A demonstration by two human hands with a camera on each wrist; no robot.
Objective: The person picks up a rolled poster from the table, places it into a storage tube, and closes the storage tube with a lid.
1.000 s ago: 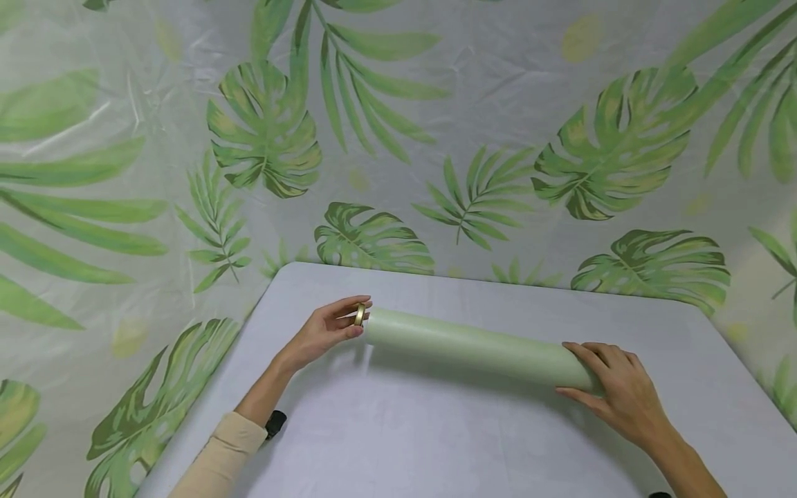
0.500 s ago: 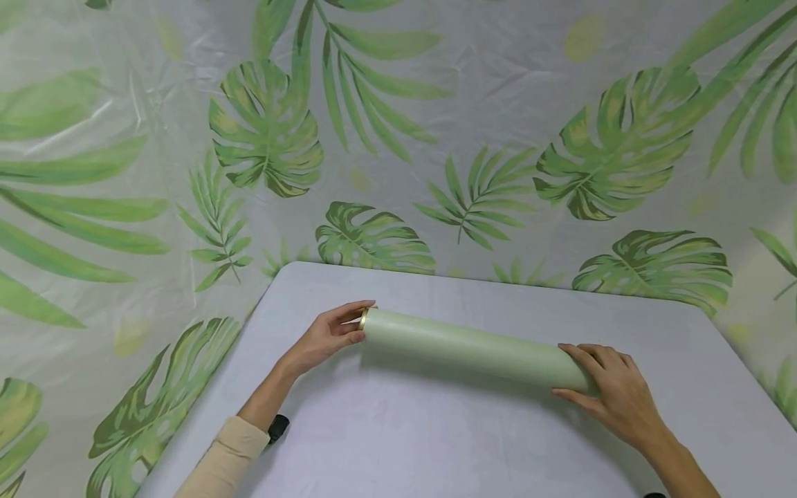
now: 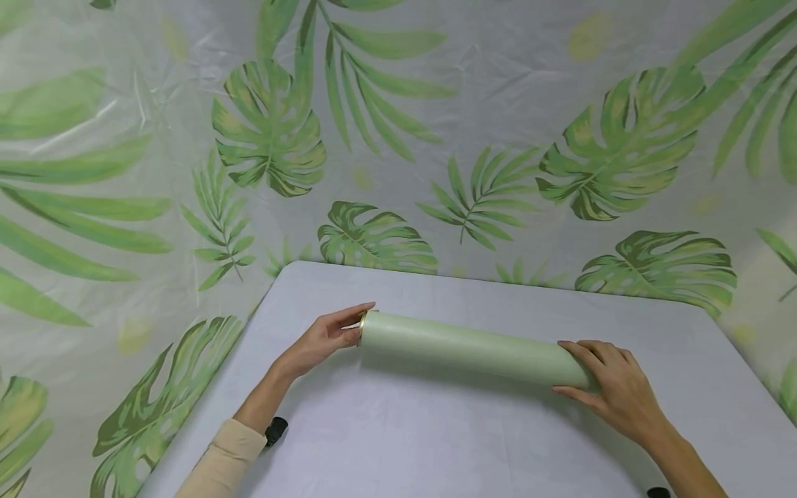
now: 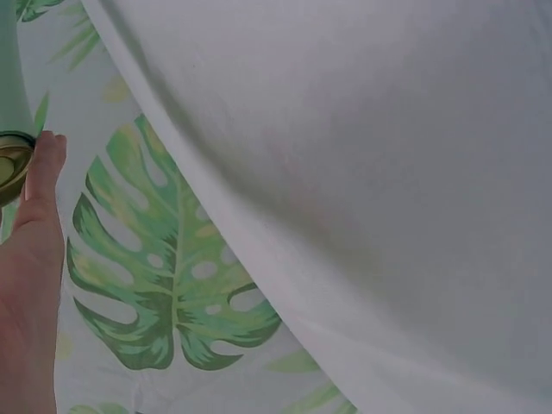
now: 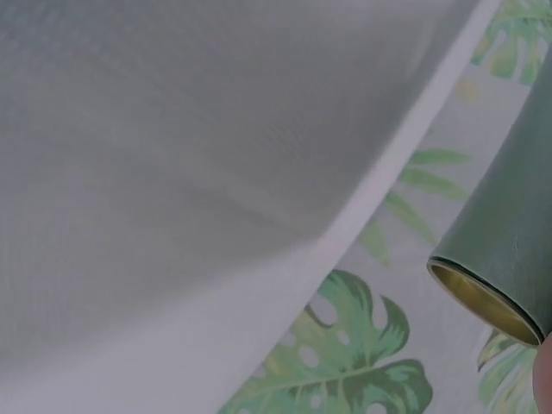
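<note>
A long pale green tube (image 3: 467, 349) is held above the white table, sloping down slightly to the right. At its left end sits a gold cap (image 4: 10, 168), flush against the tube. My left hand (image 3: 320, 341) holds that cap between thumb and fingers; the left wrist view shows straight fingers along its side. My right hand (image 3: 623, 391) grips the tube near its right end, with the thumb below and the fingers over the top. In the right wrist view, the tube's end shows a gold-coloured rim (image 5: 487, 302) with a hollow inside; only a sliver of the hand appears there.
The white-covered table (image 3: 411, 443) has rounded far corners. A sheet printed with green leaves (image 3: 380, 83) hangs behind it and along both sides. A black wrist device (image 3: 276, 431) is on the left forearm, below a beige sleeve (image 3: 224, 456).
The gold cap, apart from the tube's left end a second ago, now sits against it. My left hand followed with it, and the right hand has stayed almost in place.
</note>
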